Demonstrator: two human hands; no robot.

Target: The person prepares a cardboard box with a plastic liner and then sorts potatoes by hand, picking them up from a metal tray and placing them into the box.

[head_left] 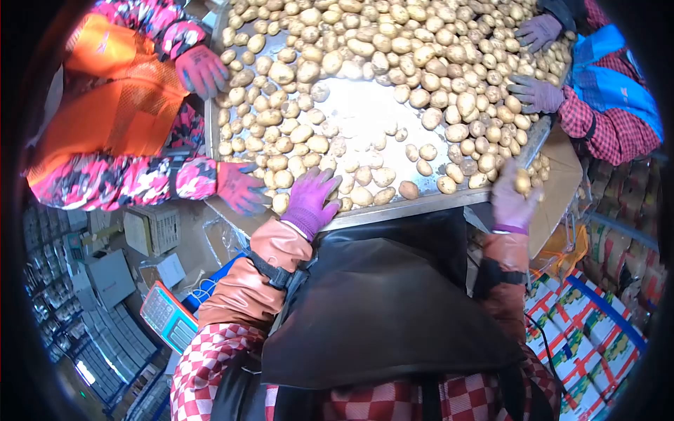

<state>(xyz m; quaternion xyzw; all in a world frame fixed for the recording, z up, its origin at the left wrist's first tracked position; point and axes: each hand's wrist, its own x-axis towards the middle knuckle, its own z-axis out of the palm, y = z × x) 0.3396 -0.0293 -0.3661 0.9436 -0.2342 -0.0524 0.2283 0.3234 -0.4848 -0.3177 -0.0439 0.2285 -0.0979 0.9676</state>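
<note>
Many potatoes point(361, 196) lie on a metal-topped sorting table point(404, 210) in front of me, thickest at the back and right. My left hand point(312, 200), in a purple glove, rests at the near edge of the table beside several potatoes. Its fingers are stretched out, and I see nothing held in it. At the table's right corner is my right hand point(511, 200), in a paler, slightly blurred glove. Its fingers are curled around a potato point(522, 182), over an open cardboard box point(558, 193) that stands against the table.
A person in an orange vest point(133, 91) works on the left, red-gloved hands at the table. Across on the right, another person in a blue vest point(607, 67) reaches over the potatoes. A scale point(167, 317) stands low left; printed cartons point(586, 344) are stacked low right.
</note>
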